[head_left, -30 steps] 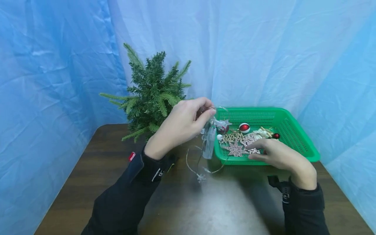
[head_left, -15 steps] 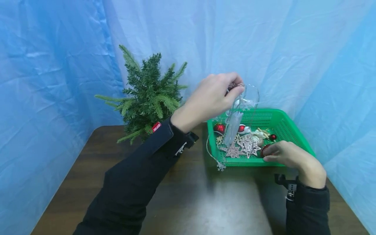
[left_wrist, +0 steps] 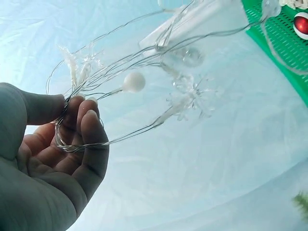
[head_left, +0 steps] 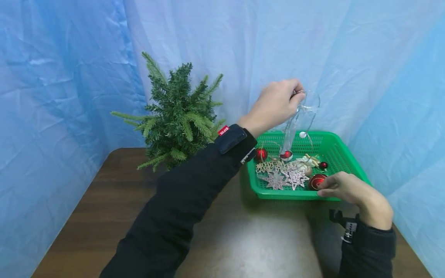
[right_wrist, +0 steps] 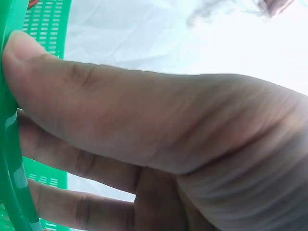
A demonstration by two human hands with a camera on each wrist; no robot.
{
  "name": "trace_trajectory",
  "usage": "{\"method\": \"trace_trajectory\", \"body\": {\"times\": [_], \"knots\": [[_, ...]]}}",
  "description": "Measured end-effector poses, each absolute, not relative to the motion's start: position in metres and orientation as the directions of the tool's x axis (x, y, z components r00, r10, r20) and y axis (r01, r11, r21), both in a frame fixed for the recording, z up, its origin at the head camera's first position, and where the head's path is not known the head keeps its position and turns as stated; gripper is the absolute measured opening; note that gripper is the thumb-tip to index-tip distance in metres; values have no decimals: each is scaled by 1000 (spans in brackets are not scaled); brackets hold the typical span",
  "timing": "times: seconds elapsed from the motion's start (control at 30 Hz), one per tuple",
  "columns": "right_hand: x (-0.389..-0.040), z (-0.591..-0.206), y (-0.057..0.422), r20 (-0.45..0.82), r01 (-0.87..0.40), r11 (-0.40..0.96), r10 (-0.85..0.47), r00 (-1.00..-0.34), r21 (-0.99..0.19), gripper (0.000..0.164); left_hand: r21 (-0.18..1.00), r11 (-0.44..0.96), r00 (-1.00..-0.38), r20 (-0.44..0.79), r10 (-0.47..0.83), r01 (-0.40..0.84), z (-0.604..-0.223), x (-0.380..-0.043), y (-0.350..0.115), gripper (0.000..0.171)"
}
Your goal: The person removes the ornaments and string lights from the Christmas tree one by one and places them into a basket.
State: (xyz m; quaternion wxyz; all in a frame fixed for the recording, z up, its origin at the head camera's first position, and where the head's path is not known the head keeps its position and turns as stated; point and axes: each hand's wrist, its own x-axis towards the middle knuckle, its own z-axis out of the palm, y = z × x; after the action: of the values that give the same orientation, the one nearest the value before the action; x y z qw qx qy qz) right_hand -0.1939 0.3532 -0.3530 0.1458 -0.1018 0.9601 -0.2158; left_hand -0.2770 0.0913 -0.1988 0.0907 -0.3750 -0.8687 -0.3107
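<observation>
My left hand (head_left: pixel 274 103) is raised over the back of the green basket (head_left: pixel 288 195), pinching the bunched wire of a string of lights (left_wrist: pixel 134 82) between thumb and fingertips. Clear snowflakes (left_wrist: pixel 192 96) and white balls dangle from the looped wire. A clear, narrow case (head_left: pixel 289 135) hangs below the hand, its lower end overlapping a red-and-white bauble (head_left: pixel 286 155) in the head view. At the basket's front right, my right hand (head_left: pixel 358 195) grips the rim with thumb and fingers. A red bauble (head_left: pixel 315 181) lies beside its fingertips; some fingertips are hidden behind the rim.
Inside the basket lie glittery stars (head_left: pixel 275 180), a wooden lettered ornament (head_left: pixel 269 166), and red baubles, one (head_left: pixel 261 155) at the left. A small artificial fir tree (head_left: pixel 180 119) stands left of the basket on the dark wooden table (head_left: pixel 104 216). Blue cloth (head_left: pixel 347 65) hangs behind.
My left hand has carried the string lights up and right, from beside the basket to above it. My right hand has drawn back from over the ornaments to the basket's front rim.
</observation>
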Motion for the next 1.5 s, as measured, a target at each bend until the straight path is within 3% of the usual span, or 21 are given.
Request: {"method": "trace_trajectory", "body": {"times": [0.47,0.77,1.1,1.5], "knots": [[-195,-353,355,-252,-109,883,-246,-936,-456,31,521,536,-741,360,567,664,-250,-312,118,22],[-195,-354,354,-249,-114,884,-249,-936,-454,31,357,537,-645,400,651,764,-283,-324,123,22],[-195,-354,355,-242,-126,886,-255,-936,-446,30,300,528,-607,417,677,794,-303,-327,126,20],[-195,-355,355,-238,-123,885,-251,-938,-449,27,117,522,-524,378,764,845,-324,-328,133,18]]}}
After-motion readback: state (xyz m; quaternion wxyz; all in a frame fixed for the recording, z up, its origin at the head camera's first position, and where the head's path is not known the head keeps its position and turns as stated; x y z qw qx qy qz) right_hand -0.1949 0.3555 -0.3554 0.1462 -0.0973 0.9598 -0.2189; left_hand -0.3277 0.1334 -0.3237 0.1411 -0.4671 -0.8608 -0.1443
